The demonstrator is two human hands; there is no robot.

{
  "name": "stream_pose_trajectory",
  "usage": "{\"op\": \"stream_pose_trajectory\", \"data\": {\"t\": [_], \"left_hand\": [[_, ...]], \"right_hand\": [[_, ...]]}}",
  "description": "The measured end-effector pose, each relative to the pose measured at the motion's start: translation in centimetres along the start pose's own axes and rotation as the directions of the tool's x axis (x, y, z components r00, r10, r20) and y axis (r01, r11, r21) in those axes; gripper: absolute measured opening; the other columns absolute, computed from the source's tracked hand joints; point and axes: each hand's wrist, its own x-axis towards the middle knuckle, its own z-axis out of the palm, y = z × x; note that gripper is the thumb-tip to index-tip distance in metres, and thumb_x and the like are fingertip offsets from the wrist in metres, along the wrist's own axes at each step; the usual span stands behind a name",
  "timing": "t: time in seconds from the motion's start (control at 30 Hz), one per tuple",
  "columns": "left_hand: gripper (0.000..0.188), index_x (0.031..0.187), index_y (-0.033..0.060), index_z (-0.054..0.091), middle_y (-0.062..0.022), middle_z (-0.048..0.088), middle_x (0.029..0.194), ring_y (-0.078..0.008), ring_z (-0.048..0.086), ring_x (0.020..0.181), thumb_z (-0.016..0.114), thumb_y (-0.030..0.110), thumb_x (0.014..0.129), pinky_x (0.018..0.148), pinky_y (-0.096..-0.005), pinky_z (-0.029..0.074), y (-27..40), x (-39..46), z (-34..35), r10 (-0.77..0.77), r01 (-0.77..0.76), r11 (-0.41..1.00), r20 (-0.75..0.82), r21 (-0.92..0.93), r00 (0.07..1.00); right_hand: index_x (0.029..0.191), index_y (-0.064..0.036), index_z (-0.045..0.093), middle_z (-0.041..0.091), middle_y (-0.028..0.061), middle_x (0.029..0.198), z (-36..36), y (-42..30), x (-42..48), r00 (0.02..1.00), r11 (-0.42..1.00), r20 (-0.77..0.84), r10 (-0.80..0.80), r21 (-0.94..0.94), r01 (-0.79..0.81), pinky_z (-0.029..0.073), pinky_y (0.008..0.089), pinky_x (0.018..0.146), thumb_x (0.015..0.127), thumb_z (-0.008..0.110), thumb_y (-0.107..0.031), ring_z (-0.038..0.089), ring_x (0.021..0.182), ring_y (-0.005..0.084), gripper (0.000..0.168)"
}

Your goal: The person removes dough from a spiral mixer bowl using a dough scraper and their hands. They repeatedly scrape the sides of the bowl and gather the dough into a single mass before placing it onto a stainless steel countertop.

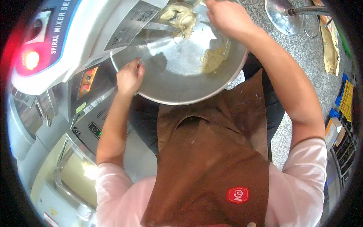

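Before me is a large stainless steel mixer bowl (181,88), with pale yellow dough (183,18) at its far side around the metal mixing tool. A second patch of dough (212,61) clings to the right inner wall. My right hand (228,18) reaches over the far right of the bowl and grips a whitish scraper (200,9), its blade beside the dough. My left hand (130,76) is at the bowl's left rim with its fingers curled. Whether it grips the rim or hovers over it is unclear. The hand's palm side is hidden.
The white spiral mixer head (93,37), with a lit red lamp (32,60), overhangs the bowl's left. A grey machine with a control panel (95,130) stands below it. At right are a round metal base (282,17), a paper bag (330,54) and a small carton (334,132).
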Motion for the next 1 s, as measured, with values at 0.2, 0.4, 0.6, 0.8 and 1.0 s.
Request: {"op": "stream_pose_trajectory", "data": {"t": [0.2,0.4,0.6,0.8,1.0], "left_hand": [[0.063,0.15,0.0047,0.048,-0.0225,0.065,0.13,-0.0342,0.068,0.113,0.07,0.031,0.097,0.095,-0.0402,0.056,10.3,8.5,5.9,-0.032,0.052,0.812,0.044,-0.582,0.999],[0.08,0.152,-0.0092,0.038,-0.0323,0.046,0.151,-0.0435,0.045,0.142,0.064,0.038,0.093,0.121,-0.0435,0.035,14.2,23.8,11.7,-0.438,0.449,0.869,0.101,-0.208,0.893],[0.084,0.154,0.003,0.044,-0.0185,0.034,0.165,-0.0375,0.035,0.151,0.064,0.053,0.09,0.12,-0.0587,0.031,-1.3,32.1,21.9,-0.837,0.846,0.531,0.175,0.039,0.518],[0.068,0.142,0.0084,0.062,-0.0159,0.048,0.157,-0.0367,0.047,0.144,0.052,0.057,0.095,0.117,-0.0511,0.038,-6.5,34.9,25.7,-0.729,0.717,0.68,0.234,0.15,0.643],[0.054,0.133,0.0103,0.069,-0.0167,0.059,0.146,-0.0368,0.055,0.137,0.051,0.045,0.096,0.113,-0.0446,0.043,-10.4,35.6,27.1,-0.646,0.597,0.763,0.319,0.248,0.694]], "right_hand": [[0.089,-0.008,0.064,0.07,0.0141,0.084,3.1,5.0,-4.9,0.791,0.897,-0.452,-0.412,-0.048,0.44,0.054,0.0481,0.072,0.095,0.068,-0.024,0.068,0.078,0.0372,0.017],[0.095,-0.006,0.069,0.07,0.0114,0.085,3.3,6.0,-5.7,0.754,0.901,-0.624,-0.208,0.179,0.396,0.054,0.0451,0.071,0.092,0.072,-0.019,0.067,0.078,0.0353,0.013],[0.095,-0.005,0.067,0.069,0.0112,0.084,3.5,5.4,-5.0,0.721,0.792,-0.663,-0.2,0.324,0.518,0.053,0.0432,0.07,0.087,0.076,-0.01,0.067,0.076,0.0338,0.013],[0.091,-0.006,0.067,0.069,0.0097,0.083,3.3,6.3,-4.5,0.708,0.738,-0.689,-0.151,0.398,0.544,0.052,0.0403,0.066,0.084,0.077,-0.008,0.066,0.072,0.0305,0.012],[0.091,-0.006,0.068,0.069,0.0092,0.083,3.4,6.5,-4.0,0.712,0.695,-0.686,-0.151,0.439,0.57,0.052,0.0395,0.065,0.083,0.077,-0.007,0.065,0.07,0.0301,0.012]]}}
